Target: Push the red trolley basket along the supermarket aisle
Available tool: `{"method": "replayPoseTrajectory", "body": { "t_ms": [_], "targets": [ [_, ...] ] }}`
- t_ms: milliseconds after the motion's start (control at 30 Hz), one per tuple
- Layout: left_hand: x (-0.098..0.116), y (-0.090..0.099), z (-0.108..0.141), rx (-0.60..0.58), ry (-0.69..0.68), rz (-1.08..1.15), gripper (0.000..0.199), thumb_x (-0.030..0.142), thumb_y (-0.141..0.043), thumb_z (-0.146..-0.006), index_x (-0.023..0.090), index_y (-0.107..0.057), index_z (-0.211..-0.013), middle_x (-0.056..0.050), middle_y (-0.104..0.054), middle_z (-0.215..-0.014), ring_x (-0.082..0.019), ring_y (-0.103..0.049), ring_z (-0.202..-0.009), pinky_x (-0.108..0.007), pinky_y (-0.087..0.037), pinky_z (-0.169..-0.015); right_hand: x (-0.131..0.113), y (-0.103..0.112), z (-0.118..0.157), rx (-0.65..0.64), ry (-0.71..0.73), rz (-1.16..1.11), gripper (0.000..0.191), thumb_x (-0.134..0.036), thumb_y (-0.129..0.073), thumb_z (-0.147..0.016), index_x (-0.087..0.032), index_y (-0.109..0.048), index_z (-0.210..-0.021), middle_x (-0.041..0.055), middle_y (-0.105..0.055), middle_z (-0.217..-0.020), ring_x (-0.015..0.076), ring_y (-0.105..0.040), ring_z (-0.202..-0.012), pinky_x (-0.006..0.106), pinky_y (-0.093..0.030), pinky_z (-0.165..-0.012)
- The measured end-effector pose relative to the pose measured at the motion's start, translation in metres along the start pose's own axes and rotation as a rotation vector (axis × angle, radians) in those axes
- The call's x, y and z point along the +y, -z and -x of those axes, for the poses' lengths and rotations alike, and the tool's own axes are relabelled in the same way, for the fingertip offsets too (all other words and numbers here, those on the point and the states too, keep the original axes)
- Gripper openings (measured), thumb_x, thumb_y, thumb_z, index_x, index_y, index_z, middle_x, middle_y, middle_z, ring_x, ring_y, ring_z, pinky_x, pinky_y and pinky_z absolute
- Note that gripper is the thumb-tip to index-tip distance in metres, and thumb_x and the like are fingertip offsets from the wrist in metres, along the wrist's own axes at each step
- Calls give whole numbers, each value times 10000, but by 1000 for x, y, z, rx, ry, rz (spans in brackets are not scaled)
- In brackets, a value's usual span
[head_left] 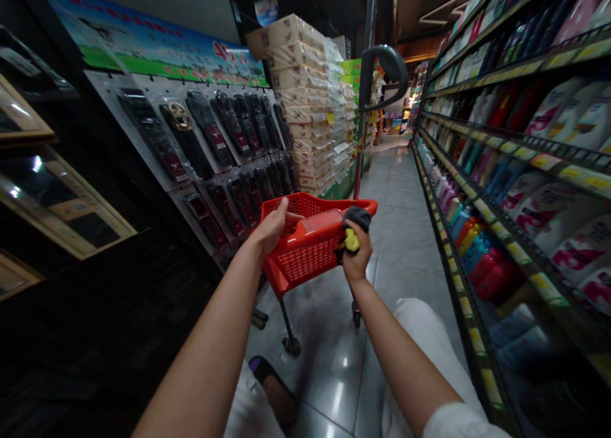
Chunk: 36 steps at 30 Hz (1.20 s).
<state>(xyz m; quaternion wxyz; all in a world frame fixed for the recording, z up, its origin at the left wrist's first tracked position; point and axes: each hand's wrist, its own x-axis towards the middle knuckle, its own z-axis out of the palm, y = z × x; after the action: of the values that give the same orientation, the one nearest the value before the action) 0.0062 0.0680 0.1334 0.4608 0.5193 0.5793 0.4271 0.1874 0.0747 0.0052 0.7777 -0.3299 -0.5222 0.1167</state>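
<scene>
A small red plastic shopping cart (305, 265) on thin metal legs with casters stands low in front of me. At its left corner, my left hand (275, 226) hooks over the rim, with fingers reaching inside the basket and the thumb raised. My right hand (359, 250) is closed around a cloth (357, 218), dark grey with a yellow part, pressed against the right end of the near rim. Some of the cloth is hidden by my fingers. A pale red panel (317, 228) lies along the top between both hands.
A pole with a dark looped handle (382, 75) rises behind the cart. Packaged belts (214, 129) hang on a left-hand rack, beside stacked cartons (305, 100). Shelves of bottles (520, 196) line the right. My slippered foot (272, 387) rests on the grey tiled floor (401, 234).
</scene>
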Motion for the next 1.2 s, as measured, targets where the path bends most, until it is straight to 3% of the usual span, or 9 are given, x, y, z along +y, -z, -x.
{"method": "replayPoseTrajectory", "body": {
  "t_ms": [67,133,233,433,567,700,867,1033,1200],
  "targets": [
    [1,0,0,-12,6,4,811,748,-281,-897,98,-762,-965,-132,-725,-807,-206,-619,-739,-307,-448,-678,10,9,-19,120,-63,27,384,-178,-516,-827,-164,-687,-1172,111,-682,-1219,215,-624,-1159,405,-455,-1069],
    [1,-2,1,-23,9,18,811,754,-282,-892,104,-763,-965,-131,-725,-807,-204,-615,-732,-304,-448,-673,12,8,-26,138,-90,62,393,-175,-489,-829,-149,-678,-1172,112,-693,-1193,205,-636,-1133,395,-468,-1055],
    [2,-4,0,-15,23,38,810,749,-274,-896,104,-762,-936,-134,-724,-806,-193,-609,-707,-304,-446,-670,-2,-8,-9,74,-72,97,429,-160,-467,-813,-164,-670,-1191,113,-685,-1208,225,-619,-1174,422,-470,-1058],
    [-1,-3,-3,29,0,4,825,773,-272,-880,101,-750,-872,-130,-710,-769,-190,-603,-694,-306,-434,-664,-49,-49,53,-70,-50,108,394,-172,-518,-846,-224,-702,-1190,114,-614,-1350,277,-520,-1315,492,-424,-1105],
    [0,0,2,25,14,38,791,752,-289,-893,107,-742,-839,-124,-714,-783,-184,-604,-688,-302,-442,-672,-59,-48,63,-291,133,250,359,-140,-515,-887,-311,-740,-1108,31,-674,-1297,249,-439,-1394,538,-270,-1200],
    [2,3,7,9,1,21,779,719,-286,-917,98,-755,-890,-128,-725,-808,-178,-592,-680,-291,-429,-651,-48,-20,35,-427,228,373,387,-124,-541,-867,-350,-723,-1124,-12,-655,-1331,247,-402,-1418,596,-115,-1221],
    [0,3,5,-8,-14,7,807,730,-267,-914,94,-764,-928,-135,-736,-844,-182,-597,-698,-290,-425,-650,-38,9,-36,-378,73,513,410,-115,-512,-817,-280,-716,-1133,50,-703,-1210,269,-559,-1237,585,-194,-1195],
    [-3,-2,2,-13,-42,34,800,747,-272,-901,108,-753,-866,-125,-726,-798,-195,-612,-711,-299,-439,-658,-62,-11,-77,-675,107,683,403,-110,-545,-772,-267,-752,-1080,65,-757,-988,269,-655,-986,425,-442,-995],
    [-4,-1,6,-24,-58,69,820,826,-282,-843,140,-707,-697,-96,-674,-673,-175,-583,-626,-295,-437,-622,-86,-31,-73,-977,287,570,401,-127,-585,-782,-299,-753,-1103,31,-768,-954,225,-681,-896,321,-468,-831]
  ]
}}
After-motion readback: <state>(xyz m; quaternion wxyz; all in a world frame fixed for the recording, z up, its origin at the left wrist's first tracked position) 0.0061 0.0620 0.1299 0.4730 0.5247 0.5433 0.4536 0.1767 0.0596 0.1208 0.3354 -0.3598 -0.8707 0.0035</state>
